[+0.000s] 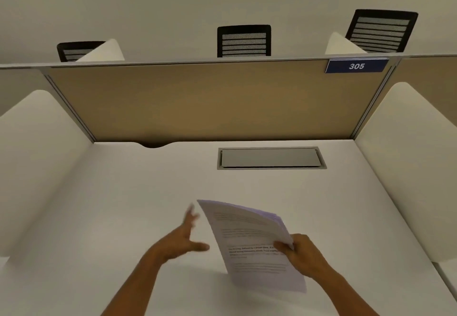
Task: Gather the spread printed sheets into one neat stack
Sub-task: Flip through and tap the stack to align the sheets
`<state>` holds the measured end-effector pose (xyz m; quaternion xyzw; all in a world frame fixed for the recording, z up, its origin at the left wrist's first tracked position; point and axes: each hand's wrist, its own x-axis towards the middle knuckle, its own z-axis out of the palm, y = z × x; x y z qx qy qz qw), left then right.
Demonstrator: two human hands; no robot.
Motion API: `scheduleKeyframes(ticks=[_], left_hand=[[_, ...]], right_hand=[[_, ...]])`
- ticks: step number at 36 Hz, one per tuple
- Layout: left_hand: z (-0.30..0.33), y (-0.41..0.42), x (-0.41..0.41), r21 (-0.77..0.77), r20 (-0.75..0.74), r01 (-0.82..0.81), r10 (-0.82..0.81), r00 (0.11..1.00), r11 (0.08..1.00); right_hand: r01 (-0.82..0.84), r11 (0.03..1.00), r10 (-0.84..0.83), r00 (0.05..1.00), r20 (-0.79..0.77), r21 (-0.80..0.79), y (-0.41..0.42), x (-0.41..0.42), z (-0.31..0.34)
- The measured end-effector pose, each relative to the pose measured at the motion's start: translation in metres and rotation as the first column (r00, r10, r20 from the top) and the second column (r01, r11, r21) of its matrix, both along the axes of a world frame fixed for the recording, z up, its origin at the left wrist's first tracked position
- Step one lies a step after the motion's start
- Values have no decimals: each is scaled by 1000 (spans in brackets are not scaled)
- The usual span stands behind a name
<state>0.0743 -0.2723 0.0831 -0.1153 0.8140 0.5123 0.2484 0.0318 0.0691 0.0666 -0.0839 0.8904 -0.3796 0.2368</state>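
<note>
From the head view, the sheets [249, 244] are held up off the desk [123, 204], tilted, low in the middle of the picture. They are pinched at their 3 o'clock edge by the right hand [300, 254]. The left hand [183, 237] is spread wide with nothing in it, just beside the sheets at their 9 o'clock edge; it is blurred.

The sheets look gathered already. Squaring seems to be the step now. Next, the loose edge should be met by the left hand and the stack tapped even. The far corners look a bit fanned. Lots of bare desk is left all around; the panel [210, 100] at 12 o'clock is well apart.

White sheets [249, 241], black text; tan partition [210, 100]; navy sign [356, 66]; white desk [148, 192].
</note>
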Motion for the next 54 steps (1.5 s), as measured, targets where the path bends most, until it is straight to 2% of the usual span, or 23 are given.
scheduleKeyframes(ticks=[2, 3, 5, 6, 8, 10, 15, 19, 24, 28, 32, 36, 39, 43, 54], left_hand=[[16, 2, -8, -194, -236, -140, 93, 967, 971], [24, 5, -12, -274, -364, -182, 74, 928, 944], [38, 12, -21, -382, -538, -125, -110, 836, 916], [43, 16, -25, -422, -543, -33, -224, 809, 906], [51, 26, -30, -384, -446, 155, -330, 832, 910], [55, 36, -31, -230, -333, 209, -279, 901, 950], [41, 43, -24, -70, -294, -110, 85, 952, 991], [25, 42, -9, -6, -230, -281, 272, 934, 960], [5, 41, 13, 72, -168, -451, 456, 874, 890], [-10, 41, 25, 138, -105, -546, 561, 821, 826], [-15, 45, 28, 155, -89, -584, 600, 795, 797], [-17, 45, 26, 149, -86, -570, 585, 806, 808], [-19, 45, 24, 127, -90, -559, 571, 816, 819], [-17, 48, 22, 139, -107, -572, 586, 803, 809], [-34, 51, 30, 219, -77, -660, 687, 722, 719]], right_hand=[[-107, 992, 111, 992, -59, 71, 0, -10, 11], [-158, 980, 169, 982, -88, 118, -2, -14, 16], [-242, 947, 270, 956, -112, 211, -8, -21, 28], [-275, 930, 309, 945, -110, 244, -12, -23, 34], [-326, 901, 366, 926, -95, 286, -20, -26, 46], [-359, 882, 401, 912, -86, 307, -27, -30, 55], [-316, 928, 331, 942, -48, 195, -23, -35, 64], [-238, 971, 238, 971, 20, -1, -4, -36, 64], [-130, 968, 162, 977, 139, -213, 28, -34, 53], [141, 877, -45, 976, 214, -460, 37, -19, 32], [288, 781, -171, 952, 254, -554, 25, -3, 6], [305, 759, -133, 938, 322, -575, 8, 9, -4], [429, 719, -259, 896, 362, -547, -3, 18, -14], [487, 737, -396, 873, 285, -469, -13, 20, -21], [484, 742, -438, 874, 211, -464, -29, 37, -12]])
